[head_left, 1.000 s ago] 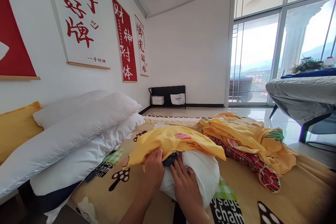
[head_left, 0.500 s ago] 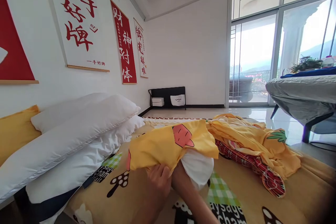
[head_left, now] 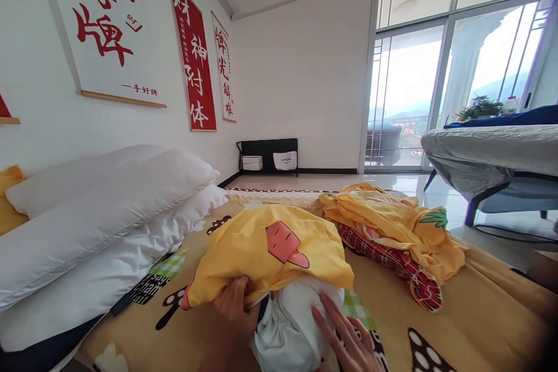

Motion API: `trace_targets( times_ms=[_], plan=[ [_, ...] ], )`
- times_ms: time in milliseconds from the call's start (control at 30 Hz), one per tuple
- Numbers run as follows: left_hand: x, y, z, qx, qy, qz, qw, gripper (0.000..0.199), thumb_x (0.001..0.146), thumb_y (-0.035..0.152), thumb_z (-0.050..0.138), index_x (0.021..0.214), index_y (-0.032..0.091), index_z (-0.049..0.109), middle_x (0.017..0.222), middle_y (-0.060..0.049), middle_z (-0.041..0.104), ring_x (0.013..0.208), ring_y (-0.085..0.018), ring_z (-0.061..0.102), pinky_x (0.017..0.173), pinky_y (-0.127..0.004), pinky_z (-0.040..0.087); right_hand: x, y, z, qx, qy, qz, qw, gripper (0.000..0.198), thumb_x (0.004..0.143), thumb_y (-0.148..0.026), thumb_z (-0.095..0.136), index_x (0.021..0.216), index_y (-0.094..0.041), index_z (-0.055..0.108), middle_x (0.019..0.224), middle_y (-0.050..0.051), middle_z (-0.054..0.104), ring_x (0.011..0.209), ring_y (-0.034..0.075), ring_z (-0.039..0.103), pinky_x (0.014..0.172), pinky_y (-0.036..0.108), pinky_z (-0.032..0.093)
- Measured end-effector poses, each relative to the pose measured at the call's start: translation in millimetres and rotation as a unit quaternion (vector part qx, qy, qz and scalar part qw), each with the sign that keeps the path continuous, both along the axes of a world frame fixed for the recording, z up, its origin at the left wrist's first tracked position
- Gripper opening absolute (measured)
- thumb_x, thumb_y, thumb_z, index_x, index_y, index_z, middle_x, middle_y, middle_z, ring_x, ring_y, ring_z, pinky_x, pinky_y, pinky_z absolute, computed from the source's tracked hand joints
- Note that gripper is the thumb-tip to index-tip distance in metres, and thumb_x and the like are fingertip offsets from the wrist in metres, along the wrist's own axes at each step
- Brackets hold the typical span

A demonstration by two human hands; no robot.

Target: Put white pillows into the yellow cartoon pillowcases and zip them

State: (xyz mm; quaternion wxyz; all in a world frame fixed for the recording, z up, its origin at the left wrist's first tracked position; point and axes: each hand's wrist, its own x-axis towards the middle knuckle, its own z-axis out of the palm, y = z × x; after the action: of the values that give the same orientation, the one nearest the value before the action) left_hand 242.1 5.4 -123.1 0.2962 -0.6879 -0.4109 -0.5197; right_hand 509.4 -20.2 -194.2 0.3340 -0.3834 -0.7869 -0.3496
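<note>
A yellow pillowcase (head_left: pixel 244 244) with a pink cartoon print lies in front of me, bulging in the middle. From its near opening comes a bunched white pillow (head_left: pixel 288 325), with a bit of dark edging beside my left hand. The part of the pillow inside the case is hidden. My left hand (head_left: pixel 238 305) is closed on the near edge of the pillowcase, fingers curled into the cloth. On the right side of the white pillow rests my right hand (head_left: pixel 344 331), its fingers apart and laid against the fabric.
White pillows (head_left: pixel 108 203) are stacked at left by the wall. A heap of yellow cloth (head_left: pixel 383 215) with a red plaid edge (head_left: pixel 392 261) lies to the right on the patterned bedspread (head_left: pixel 457 302). A plastic-covered table (head_left: pixel 479 151) stands beyond, near glass doors.
My right hand has come out from under the pillowcase and now lies on the white pillow. More white fabric shows, and the case looks fuller. The view has shifted right.
</note>
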Motion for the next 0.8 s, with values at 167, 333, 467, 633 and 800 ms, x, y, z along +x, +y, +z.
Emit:
trace_targets(
  times_ms=[167, 333, 467, 633, 800],
  plan=[
    [9.8, -0.6, 37.0, -0.006, 0.171, 0.076, 0.982, 0.023, 0.085, 0.008, 0.045, 0.104, 0.019, 0.055, 0.087, -0.006, 0.063, 0.077, -0.020, 0.059, 0.074, -0.032, 0.046, -37.9, 19.0, 31.9, -0.016, -0.031, 0.036, 0.999, 0.077, 0.081, -0.042, 0.059, 0.149, -0.025, 0.028, 0.145, 0.012, 0.044, 0.132, 0.026, 0.042, 0.101, 0.037, 0.032],
    [-17.3, 20.8, 63.1, -0.037, 0.225, 0.128, 0.965, 0.023, 0.087, 0.008, 0.044, 0.106, 0.016, 0.055, 0.091, -0.007, 0.062, 0.086, -0.022, 0.059, 0.077, -0.034, 0.048, -70.4, 26.1, 69.8, -0.149, -0.054, 0.107, 0.982, 0.079, 0.084, -0.040, 0.059, 0.151, -0.027, 0.019, 0.153, 0.009, 0.031, 0.139, 0.024, 0.032, 0.106, 0.039, 0.032],
    [-39.9, 27.9, 78.0, 0.025, 0.227, 0.127, 0.965, 0.019, 0.087, 0.009, 0.043, 0.098, 0.017, 0.056, 0.080, -0.005, 0.062, 0.078, -0.020, 0.059, 0.072, -0.031, 0.048, -90.7, 30.0, 93.4, -0.223, -0.051, 0.185, 0.956, 0.072, 0.091, -0.046, 0.051, 0.151, -0.032, 0.015, 0.155, 0.004, 0.028, 0.141, 0.020, 0.027, 0.109, 0.040, 0.032],
    [-45.0, 20.0, 94.1, 0.087, 0.211, 0.083, 0.970, 0.014, 0.085, 0.011, 0.044, 0.089, 0.019, 0.053, 0.066, -0.002, 0.059, 0.065, -0.018, 0.059, 0.064, -0.028, 0.046, -125.4, 33.1, 106.7, -0.222, -0.060, 0.244, 0.942, 0.062, 0.092, -0.057, 0.042, 0.147, -0.032, 0.029, 0.150, 0.002, 0.039, 0.139, 0.018, 0.029, 0.110, 0.040, 0.031],
    [-36.0, 9.5, 79.1, 0.069, 0.203, 0.016, 0.977, 0.012, 0.087, 0.012, 0.046, 0.079, 0.020, 0.049, 0.058, 0.001, 0.054, 0.054, -0.015, 0.055, 0.056, -0.024, 0.043, -163.9, 55.0, 98.2, -0.174, -0.038, 0.254, 0.950, 0.041, 0.091, -0.039, 0.053, 0.130, -0.024, 0.053, 0.122, 0.005, 0.065, 0.119, 0.021, 0.053, 0.109, 0.038, 0.032]
  ],
)
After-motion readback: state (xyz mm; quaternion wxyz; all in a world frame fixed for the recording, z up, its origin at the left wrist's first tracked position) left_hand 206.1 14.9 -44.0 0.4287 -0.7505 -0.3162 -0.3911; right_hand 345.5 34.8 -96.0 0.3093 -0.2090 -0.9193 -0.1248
